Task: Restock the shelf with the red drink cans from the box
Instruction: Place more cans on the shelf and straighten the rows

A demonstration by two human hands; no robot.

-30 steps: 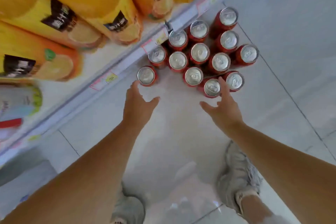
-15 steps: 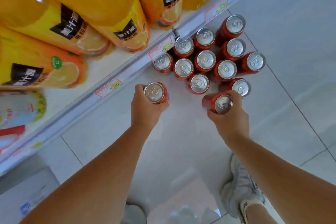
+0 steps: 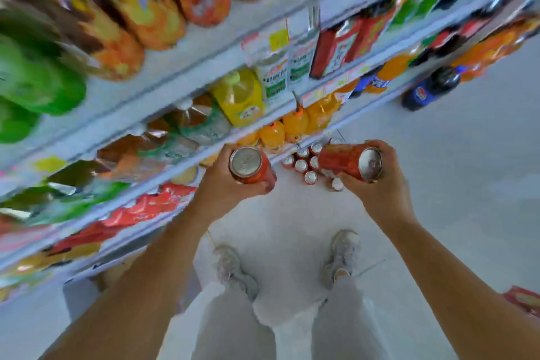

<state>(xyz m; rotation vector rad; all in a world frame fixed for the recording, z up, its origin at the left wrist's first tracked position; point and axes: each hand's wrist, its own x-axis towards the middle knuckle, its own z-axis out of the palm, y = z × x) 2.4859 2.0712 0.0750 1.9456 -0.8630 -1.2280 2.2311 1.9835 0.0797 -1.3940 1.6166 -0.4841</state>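
Observation:
My left hand grips a red drink can, its silver top facing me. My right hand holds a second red can, tilted on its side with the top pointing right. Both cans are raised well above the floor. Far below, between my hands, several more red cans stand in a cluster on the floor against the foot of the shelf. No box shows in this view.
Tiers of white shelving run diagonally across the left and top, packed with orange, yellow, green and red drink bottles, blurred by motion. A dark cola bottle stands on the floor at right. My two feet stand on the pale tiles below.
Both hands closed on a can each and lifted them off the floor. The view has risen far above the can cluster, showing several shelf tiers.

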